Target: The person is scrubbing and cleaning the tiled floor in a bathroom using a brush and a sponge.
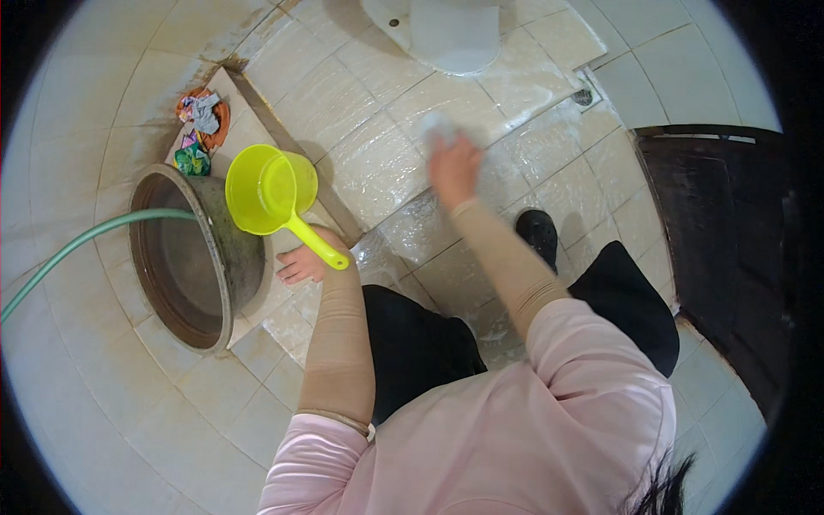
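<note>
My right hand (455,172) is closed over a small whitish thing (436,125) against the wet, soapy tile floor (369,167); motion blurs both, and its kind cannot be made out. On the low tiled ledge (273,296) beside the tub, my left hand (302,262) leans with its fingers spread, holding nothing. A lime-green water dipper (273,184) sits at the rim of the large grey tub (225,257). Its handle passes over my left wrist and hides part of that hand.
A green hose (103,227) runs into the tub. Crumpled cloth and colourful packets (196,129) lie at the ledge's far end. The white base of a toilet (455,39) stands ahead, a floor drain (584,97) at the far right, and a dark door (712,223) on the right.
</note>
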Action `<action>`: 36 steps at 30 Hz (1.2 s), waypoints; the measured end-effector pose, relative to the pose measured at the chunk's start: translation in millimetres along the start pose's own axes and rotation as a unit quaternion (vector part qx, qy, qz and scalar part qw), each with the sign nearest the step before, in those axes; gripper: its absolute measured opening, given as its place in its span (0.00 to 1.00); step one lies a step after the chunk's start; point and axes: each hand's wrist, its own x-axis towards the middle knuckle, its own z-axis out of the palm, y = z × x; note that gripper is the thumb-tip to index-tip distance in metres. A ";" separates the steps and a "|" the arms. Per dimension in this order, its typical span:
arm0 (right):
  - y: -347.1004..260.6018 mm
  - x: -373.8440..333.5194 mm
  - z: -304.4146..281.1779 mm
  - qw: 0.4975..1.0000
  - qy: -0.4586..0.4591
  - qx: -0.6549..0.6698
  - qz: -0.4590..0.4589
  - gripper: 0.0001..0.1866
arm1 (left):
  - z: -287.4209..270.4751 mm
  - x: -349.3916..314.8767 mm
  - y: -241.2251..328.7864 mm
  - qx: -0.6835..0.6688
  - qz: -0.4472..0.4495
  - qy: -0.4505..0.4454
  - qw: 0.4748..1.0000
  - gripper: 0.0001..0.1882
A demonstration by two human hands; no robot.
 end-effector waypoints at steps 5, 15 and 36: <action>-45.9 -88.9 -12.9 0.940 -0.114 0.175 -0.271 0.20 | -4.3 -6.3 4.6 -0.027 0.037 0.023 0.999 0.41; 141.9 72.3 -42.7 0.989 0.057 -0.136 0.032 0.27 | 3.5 -2.5 -6.3 -0.012 0.082 0.058 0.995 0.39; -188.8 54.7 -57.9 0.805 -0.354 0.471 -0.077 0.23 | -1.7 5.2 14.8 0.087 -0.067 -0.013 0.994 0.38</action>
